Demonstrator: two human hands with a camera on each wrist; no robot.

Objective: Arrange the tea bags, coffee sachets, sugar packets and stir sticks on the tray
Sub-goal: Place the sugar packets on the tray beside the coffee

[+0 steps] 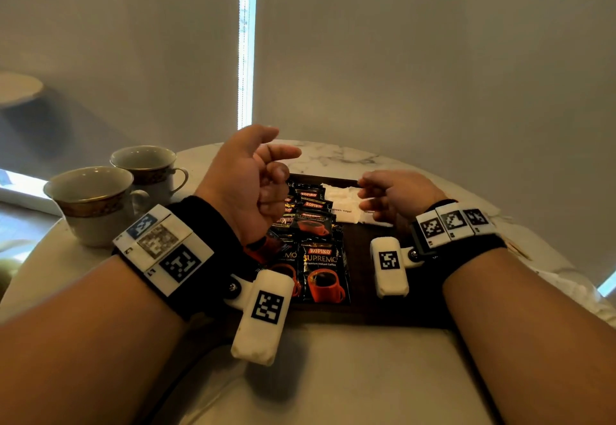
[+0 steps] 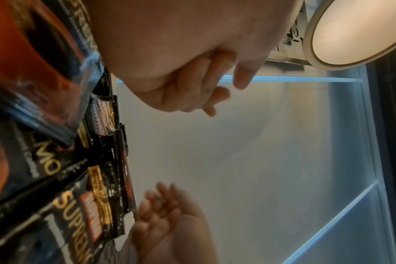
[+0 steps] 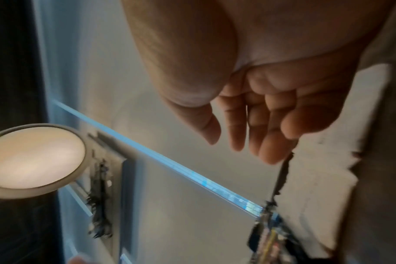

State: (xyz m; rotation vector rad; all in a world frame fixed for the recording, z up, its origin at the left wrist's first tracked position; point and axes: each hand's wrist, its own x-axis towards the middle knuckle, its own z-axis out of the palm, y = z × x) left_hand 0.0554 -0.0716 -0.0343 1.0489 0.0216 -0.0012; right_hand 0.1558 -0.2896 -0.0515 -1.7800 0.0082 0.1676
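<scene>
A dark wooden tray (image 1: pixel 363 311) lies on the marble table. Black Kopiko coffee sachets (image 1: pixel 321 271) overlap in two columns on its left half, and they also fill the left of the left wrist view (image 2: pixel 45 160). White sugar packets (image 1: pixel 340 197) lie at the tray's far right. My left hand (image 1: pixel 280 171) hovers above the sachets, palm turned right, fingers loosely curled and holding nothing. My right hand (image 1: pixel 366 194) hangs just over the sugar packets (image 3: pixel 328 178) with relaxed fingers (image 3: pixel 269 142), also holding nothing. No tea bags or stir sticks show in any view.
Two white teacups with gold bands, one nearer (image 1: pixel 90 201) and one farther (image 1: pixel 146 167), stand on the table left of the tray. The round marble tabletop (image 1: pixel 336 156) ends just behind the tray, in front of closed blinds.
</scene>
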